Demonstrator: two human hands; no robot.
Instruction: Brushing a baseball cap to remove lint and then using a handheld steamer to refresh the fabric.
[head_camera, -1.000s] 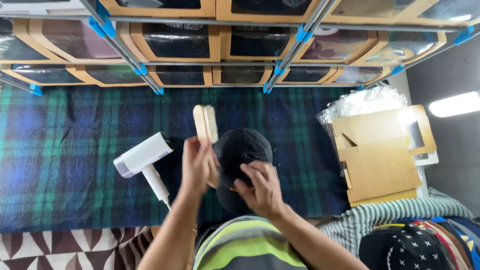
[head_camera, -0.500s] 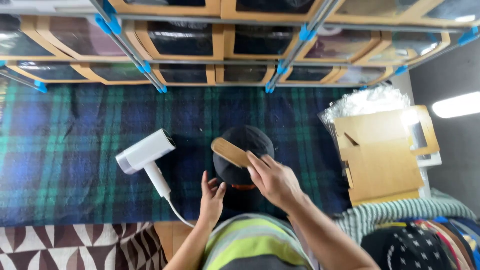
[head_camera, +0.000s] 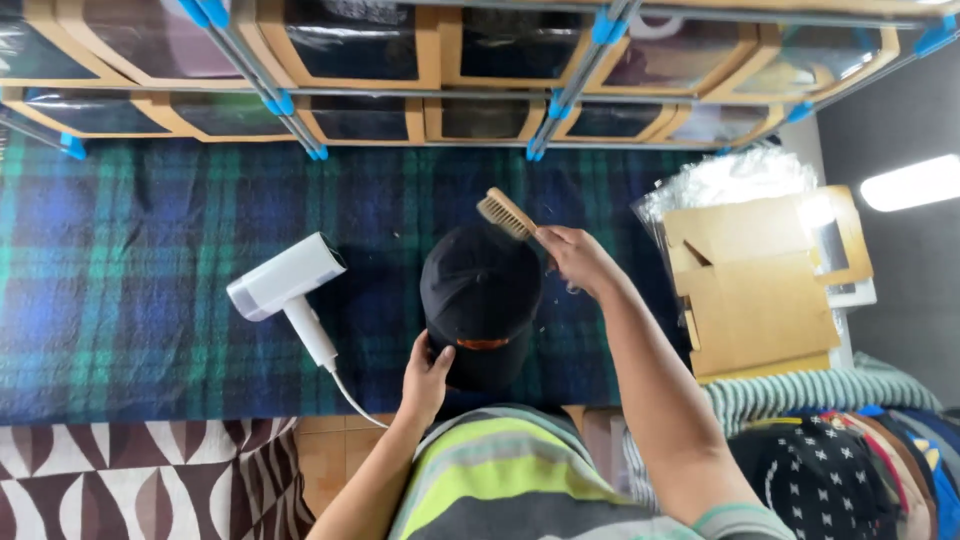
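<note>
— Gripping what, exactly?

— Right hand (head_camera: 578, 258) is closed around the handle of a wooden brush (head_camera: 505, 214), bristles held just above the far edge of a black cap (head_camera: 480, 300). Left hand (head_camera: 428, 378) pinches the near edge of the cap, thumb on top, fingers under it.

— Where does the cap lie?

— On a blue and green plaid blanket (head_camera: 130, 300), about the middle of it, straight ahead of the person's striped shirt (head_camera: 500, 480).

— Anything beside it?

— A white hair dryer (head_camera: 285, 290) lies on the blanket just left of the cap, not touching it, its cord (head_camera: 352, 398) running off the near edge toward a brown and white patterned cloth (head_camera: 140, 480).

— And on the right?

— A flattened cardboard box (head_camera: 760, 290) with crinkled clear plastic (head_camera: 730, 180) behind it. Nearer, at the lower right, a pile of clothes (head_camera: 840, 460): a striped piece and a dark one with white marks.

— What about containers?

— Beyond the blanket, a metal rack (head_camera: 560, 95) with blue joints holds rows of cardboard boxes with clear windows (head_camera: 350, 45). Dark things sit inside; I cannot tell what they are.

— Does anything block the cap?

— Only the right forearm crosses its right side.
</note>
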